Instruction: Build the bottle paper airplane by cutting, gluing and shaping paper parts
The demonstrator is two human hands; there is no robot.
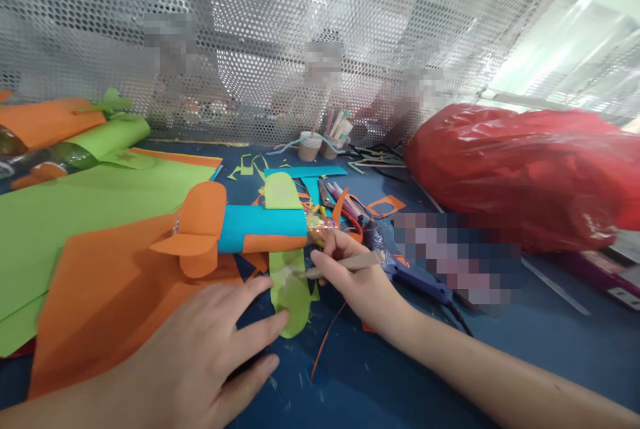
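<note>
A plane-like model made from a plastic bottle lies on its side, its body wrapped in blue paper (265,221) with an orange paper tail (203,215). One rounded green paper wing (290,309) points toward me, and the other green wing (283,191) stands out on the far side. My right hand (353,275) grips a beige pen (357,262), its tip at a pale mark on the near wing. With fingers spread, my left hand (215,342) rests beside that wing, fingertips at its left edge. The bottle's neck is partly covered by my right hand.
Orange sheets (100,289) and green sheets (75,209) lie at left, near more bottle models (75,139). Scissors (326,195), paper scraps and a blue glue gun (420,282) sit right of centre. Behind are cups (310,147), a perforated metal screen (300,15) and a red bag (515,175).
</note>
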